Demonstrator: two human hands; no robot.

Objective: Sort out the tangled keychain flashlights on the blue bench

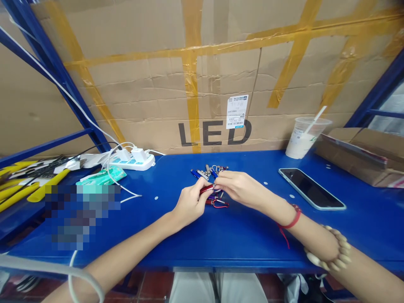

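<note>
My left hand (190, 203) grips a small red metal tube (206, 189), much like a keychain flashlight, between thumb and fingers. At the tube's right end, the fingers of my right hand (232, 188) are pinched together; any small part between them is hidden. Just behind and below my fingers lies a loose pile of similar tubes. Blue tubes (195, 173) and silver ones (208, 169) show at the back. A red tube with a red carabiner clip (220, 204) lies at the front, and my hands cover part of the pile.
On the blue table (252, 240), a phone (312, 189), a drink cup with straw (304, 139) and an open cardboard box (362, 155) stand right. Left are a power strip (139, 160), a green packet (102, 179), white cables and yellow-handled tools (47, 185). A large carton (151, 97) rises behind.
</note>
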